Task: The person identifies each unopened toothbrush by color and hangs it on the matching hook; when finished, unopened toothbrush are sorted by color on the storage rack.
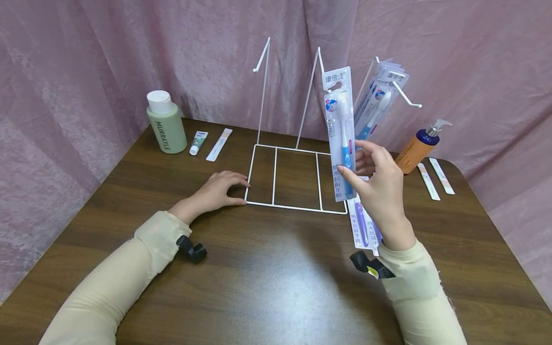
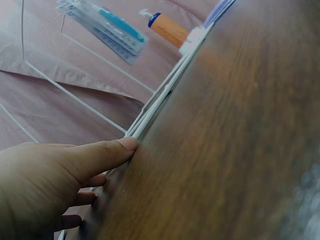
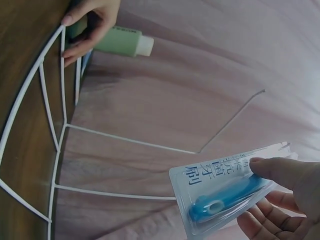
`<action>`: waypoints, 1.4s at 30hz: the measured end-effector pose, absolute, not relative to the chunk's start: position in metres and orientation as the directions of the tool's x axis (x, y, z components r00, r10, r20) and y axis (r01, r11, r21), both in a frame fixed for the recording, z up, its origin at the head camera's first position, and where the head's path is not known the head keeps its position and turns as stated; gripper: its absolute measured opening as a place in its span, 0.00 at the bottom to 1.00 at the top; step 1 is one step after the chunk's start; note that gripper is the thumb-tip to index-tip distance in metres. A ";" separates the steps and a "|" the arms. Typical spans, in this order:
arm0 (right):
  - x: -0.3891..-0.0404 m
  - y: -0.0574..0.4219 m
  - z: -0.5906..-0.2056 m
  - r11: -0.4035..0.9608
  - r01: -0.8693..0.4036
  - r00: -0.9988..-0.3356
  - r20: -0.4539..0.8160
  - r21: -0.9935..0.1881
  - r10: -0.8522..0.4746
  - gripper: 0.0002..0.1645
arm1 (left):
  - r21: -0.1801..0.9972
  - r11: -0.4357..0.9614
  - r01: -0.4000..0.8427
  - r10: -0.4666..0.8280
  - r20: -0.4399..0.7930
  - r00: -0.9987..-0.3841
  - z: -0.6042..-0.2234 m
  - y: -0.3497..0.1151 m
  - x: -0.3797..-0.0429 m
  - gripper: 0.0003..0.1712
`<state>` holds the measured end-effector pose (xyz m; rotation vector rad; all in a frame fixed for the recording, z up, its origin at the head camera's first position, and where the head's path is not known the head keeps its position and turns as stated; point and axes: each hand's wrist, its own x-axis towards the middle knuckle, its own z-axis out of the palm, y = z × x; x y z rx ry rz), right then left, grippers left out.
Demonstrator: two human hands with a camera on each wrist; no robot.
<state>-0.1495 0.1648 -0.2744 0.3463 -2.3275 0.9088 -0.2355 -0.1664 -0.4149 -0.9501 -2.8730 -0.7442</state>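
Note:
My right hand [image 1: 379,177] pinches a blister-packed blue toothbrush [image 1: 343,143], thumb in front and fingers behind. The pack stands nearly upright before the middle hook of a white wire rack [image 1: 297,207]; whether the hook passes through its hanging hole I cannot tell. In the right wrist view, the lower end of the pack [image 3: 220,200] shows its blue handle. My left hand [image 1: 217,191] rests at the rack's front left corner, thumb and fingertips touching the base wire. More packed blue toothbrushes [image 1: 375,108] hang on the right hook. The left hook [image 1: 260,57] carries nothing.
Purple toothbrush packs [image 1: 360,225] lie at the rack's front right corner. A green bottle [image 1: 167,127], a small tube [image 1: 198,143] and a slim packet [image 1: 219,144] are at left. An orange pump bottle [image 1: 416,151] and two slim packets [image 1: 442,176] are at right. Behind hangs a pink curtain.

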 end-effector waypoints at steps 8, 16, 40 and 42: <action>-0.157 0.155 -0.283 0.717 -0.438 -0.801 0.597 -0.543 -0.037 0.32 | 0.444 0.698 0.562 0.556 0.159 -0.816 -0.414 -0.167 -0.234 0.27; -0.172 0.146 -0.289 0.704 -0.410 -0.823 0.568 -0.581 -0.010 0.32 | 0.454 0.695 0.558 0.551 0.162 -0.819 -0.412 -0.167 -0.233 0.27; -0.234 0.124 -0.302 0.656 -0.356 -0.845 0.530 -0.666 0.079 0.30 | 0.455 0.689 0.564 0.553 0.172 -0.815 -0.415 -0.166 -0.237 0.26; -0.239 0.123 -0.302 0.658 -0.356 -0.842 0.533 -0.664 0.083 0.30 | 0.458 0.689 0.563 0.554 0.169 -0.815 -0.415 -0.166 -0.237 0.27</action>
